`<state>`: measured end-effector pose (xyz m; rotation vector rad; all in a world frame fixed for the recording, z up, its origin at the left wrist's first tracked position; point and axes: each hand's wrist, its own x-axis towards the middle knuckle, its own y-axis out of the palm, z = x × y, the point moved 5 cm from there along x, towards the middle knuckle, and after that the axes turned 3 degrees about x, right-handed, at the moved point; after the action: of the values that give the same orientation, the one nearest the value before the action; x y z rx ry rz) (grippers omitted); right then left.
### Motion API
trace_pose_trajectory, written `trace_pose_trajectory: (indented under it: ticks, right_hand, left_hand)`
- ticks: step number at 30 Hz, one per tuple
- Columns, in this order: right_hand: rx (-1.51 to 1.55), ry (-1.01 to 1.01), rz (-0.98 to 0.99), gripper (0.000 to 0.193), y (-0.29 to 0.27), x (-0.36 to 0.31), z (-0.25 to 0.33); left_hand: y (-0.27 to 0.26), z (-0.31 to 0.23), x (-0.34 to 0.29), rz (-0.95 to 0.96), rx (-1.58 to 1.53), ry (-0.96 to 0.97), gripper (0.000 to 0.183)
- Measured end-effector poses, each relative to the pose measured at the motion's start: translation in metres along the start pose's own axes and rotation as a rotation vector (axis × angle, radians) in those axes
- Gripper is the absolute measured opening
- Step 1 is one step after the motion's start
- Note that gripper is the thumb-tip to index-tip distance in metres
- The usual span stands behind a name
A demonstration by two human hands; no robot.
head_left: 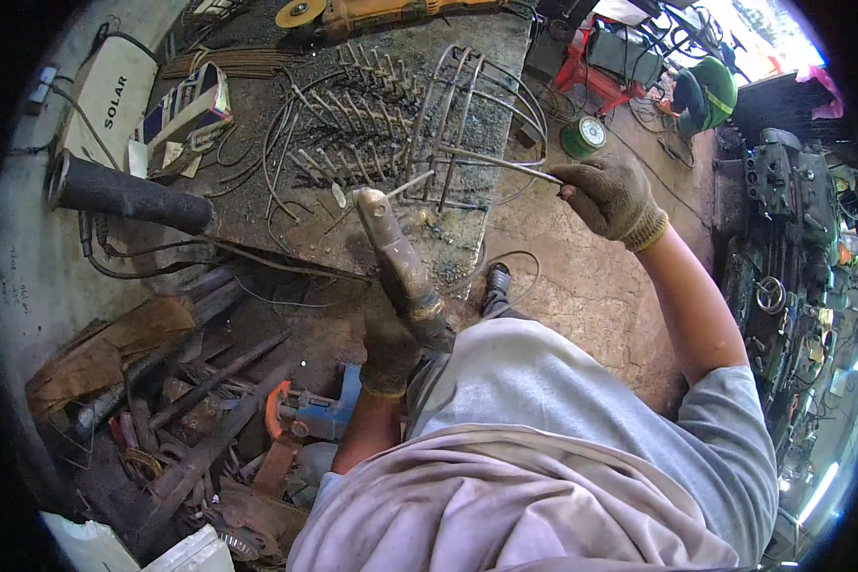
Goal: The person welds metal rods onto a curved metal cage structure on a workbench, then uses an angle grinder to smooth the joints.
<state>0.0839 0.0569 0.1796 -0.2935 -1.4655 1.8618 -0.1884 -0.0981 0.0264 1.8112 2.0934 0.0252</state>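
Note:
My gloved left hand (389, 357) is closed round the handle of a worn welding electrode holder (396, 248). A thin pale welding rod (408, 184) sticks out of its tip toward a curved wire frame (459, 124) on the workbench. In the fingers of my gloved right hand (612, 195) is the end of a thin metal rod (505, 163). The rod's other end reaches the frame's bars; whether it is joined to them I cannot tell. Rows of short upright metal pegs (348, 167) stand left of the frame.
The bench top (248, 214) bears loose wire, a box (189, 110) and an angle grinder (381, 14). A dark cylinder (133, 195) with cables lies at its left edge. Scrap metal (200, 448) lies below left. Right are a green tin (583, 138), red stool (582, 71) and machine (777, 210).

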Motion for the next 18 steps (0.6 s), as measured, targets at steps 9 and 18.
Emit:
trace_pose_trajectory:
  ticks: [9, 18]
  right_hand:
    - [0.014, 0.025, 0.017, 0.024, 0.002, -0.002, -0.002]
    - [0.007, 0.024, 0.025, 0.023, 0.001, 0.001, 0.0]
  left_hand:
    - [0.002, -0.017, 0.0, 0.01, 0.61, -0.01, 0.059]
    - [0.014, -0.041, 0.004, 0.0, 0.907, 0.37, 0.055]
